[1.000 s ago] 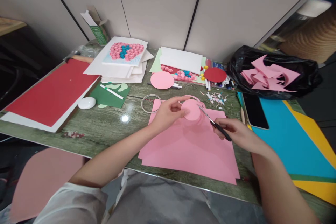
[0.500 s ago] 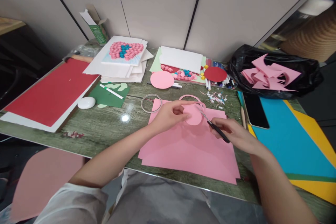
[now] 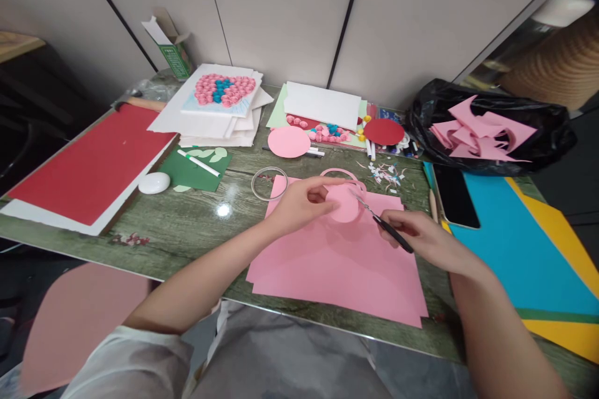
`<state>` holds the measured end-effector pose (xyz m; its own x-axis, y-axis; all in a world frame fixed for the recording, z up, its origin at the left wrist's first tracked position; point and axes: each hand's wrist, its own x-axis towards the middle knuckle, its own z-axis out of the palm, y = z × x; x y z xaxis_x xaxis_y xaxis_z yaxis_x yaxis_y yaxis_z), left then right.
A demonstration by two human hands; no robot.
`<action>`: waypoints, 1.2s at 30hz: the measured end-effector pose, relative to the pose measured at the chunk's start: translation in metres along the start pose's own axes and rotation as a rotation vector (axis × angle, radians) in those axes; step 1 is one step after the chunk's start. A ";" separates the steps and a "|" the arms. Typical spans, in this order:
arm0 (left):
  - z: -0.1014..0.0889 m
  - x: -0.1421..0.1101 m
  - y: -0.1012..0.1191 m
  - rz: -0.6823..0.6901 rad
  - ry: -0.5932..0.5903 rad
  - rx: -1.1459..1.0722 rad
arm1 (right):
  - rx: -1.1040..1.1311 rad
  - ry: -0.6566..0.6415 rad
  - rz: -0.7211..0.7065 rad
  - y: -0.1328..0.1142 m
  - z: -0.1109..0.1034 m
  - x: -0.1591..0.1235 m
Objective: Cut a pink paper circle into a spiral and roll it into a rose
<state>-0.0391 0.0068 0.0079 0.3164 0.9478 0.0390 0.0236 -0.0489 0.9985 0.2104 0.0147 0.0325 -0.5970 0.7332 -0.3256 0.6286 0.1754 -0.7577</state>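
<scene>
nearest, a stack of pink paper sheets [image 3: 337, 280] is laid close to the front edge of the counter [image 3: 196, 230]; since no hand is pressed on it, it could be shifted by a brushing wrist, and its top sheet could be nicked if the scissors [image 3: 393, 234] were dipped. these are held by their black handles in the right hand [image 3: 412, 230], with the blades angled up and leftward to the right edge of a pink paper disc [image 3: 344, 209]; whether paper is caught between them cannot be told. the disc is held above the sheets, pinched at its left side by the left hand [image 3: 304, 202]. as it is supported at that side only, it could be bent or twisted under the blades, and a flat spot could be left on its rim. the left fingertips could be nicked, too, if the cut were carried around without a fresh grip. just beyond, a curled pink strip [image 3: 337, 172] is seen; it could be snagged by the blades. farther off, pink offcuts [image 3: 482, 131] are heaped in a black plastic bag [image 3: 423, 118], from which some could be spilled if it were bumped.
</scene>
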 end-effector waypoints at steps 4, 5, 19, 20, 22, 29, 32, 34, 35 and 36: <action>-0.001 0.001 -0.001 -0.006 0.019 -0.013 | -0.013 0.000 -0.009 0.002 -0.002 -0.001; -0.001 0.001 -0.002 -0.005 0.024 -0.013 | -0.015 -0.002 -0.011 0.002 -0.002 -0.002; -0.001 0.002 0.002 -0.035 0.065 -0.080 | -0.008 -0.018 -0.004 0.004 -0.005 -0.003; -0.001 0.002 0.002 -0.036 0.068 -0.082 | -0.006 -0.018 -0.004 0.004 -0.005 -0.003; -0.001 0.002 0.002 -0.031 0.077 -0.083 | -0.010 -0.020 -0.005 0.004 -0.005 -0.003; -0.002 0.001 -0.002 -0.034 0.099 -0.065 | -0.001 -0.022 0.005 0.004 -0.004 -0.003; -0.003 0.001 -0.003 -0.045 0.064 -0.056 | 0.026 -0.053 0.008 0.003 -0.004 -0.003; -0.003 0.001 -0.004 -0.040 0.022 -0.039 | 0.039 -0.071 0.006 0.003 -0.003 -0.003; -0.003 0.001 -0.005 -0.033 0.001 -0.028 | 0.043 -0.080 0.004 0.003 -0.003 -0.003; -0.003 0.002 -0.006 -0.025 -0.018 -0.020 | 0.048 -0.085 0.001 0.003 -0.002 -0.003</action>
<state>-0.0418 0.0098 0.0022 0.3330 0.9428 0.0136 0.0132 -0.0191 0.9997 0.2149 0.0144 0.0329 -0.6380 0.6747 -0.3713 0.6054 0.1415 -0.7832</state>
